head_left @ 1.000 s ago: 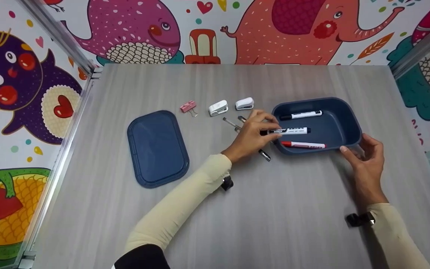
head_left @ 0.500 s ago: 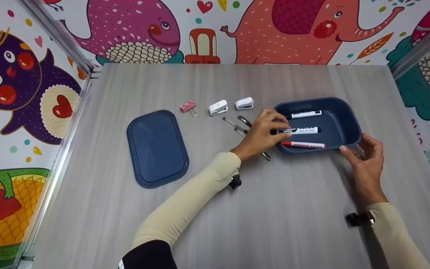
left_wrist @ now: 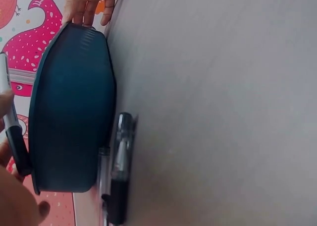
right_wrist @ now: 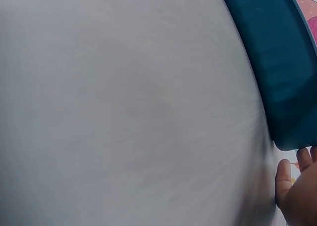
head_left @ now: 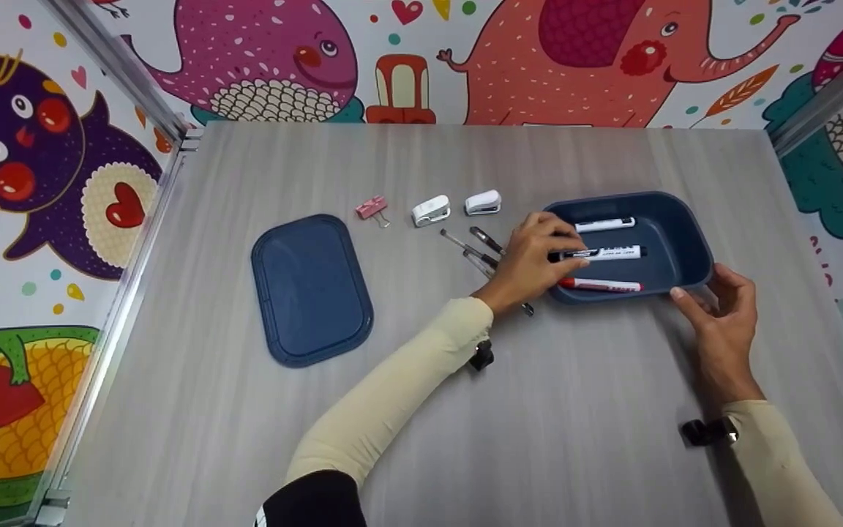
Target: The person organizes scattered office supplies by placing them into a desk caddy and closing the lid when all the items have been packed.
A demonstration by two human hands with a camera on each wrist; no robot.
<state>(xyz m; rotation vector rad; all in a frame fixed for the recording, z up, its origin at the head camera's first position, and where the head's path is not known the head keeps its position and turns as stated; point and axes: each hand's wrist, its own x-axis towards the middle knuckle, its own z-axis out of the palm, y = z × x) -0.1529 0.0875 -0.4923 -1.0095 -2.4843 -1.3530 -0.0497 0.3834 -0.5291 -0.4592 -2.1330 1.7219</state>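
Note:
In the head view my left hand (head_left: pixel 531 256) pinches a white marker with a black cap (head_left: pixel 615 253) over the left end of a dark blue box (head_left: pixel 692 227). The left wrist view shows this marker (left_wrist: pixel 6 82) above the box's rim. Inside the box lie another black-and-white marker (head_left: pixel 607 225) and a red-and-white marker (head_left: pixel 604 285). My right hand (head_left: pixel 725 329) rests against the box's front right corner, its fingers fairly straight; the right wrist view shows fingers (right_wrist: pixel 303 159) at the box's end.
Several pens (head_left: pixel 487 240) lie left of the box, partly hidden by my left hand. Beyond them stand two white mini staplers (head_left: pixel 431 211) and a pink binder clip (head_left: pixel 372 208). A dark blue lid (head_left: pixel 312 289) lies on the table's left. Patterned walls border the table.
My left hand has moved right with the marker, bringing it farther over the box. My right hand and the box have stayed in place; the head view has shifted slightly.

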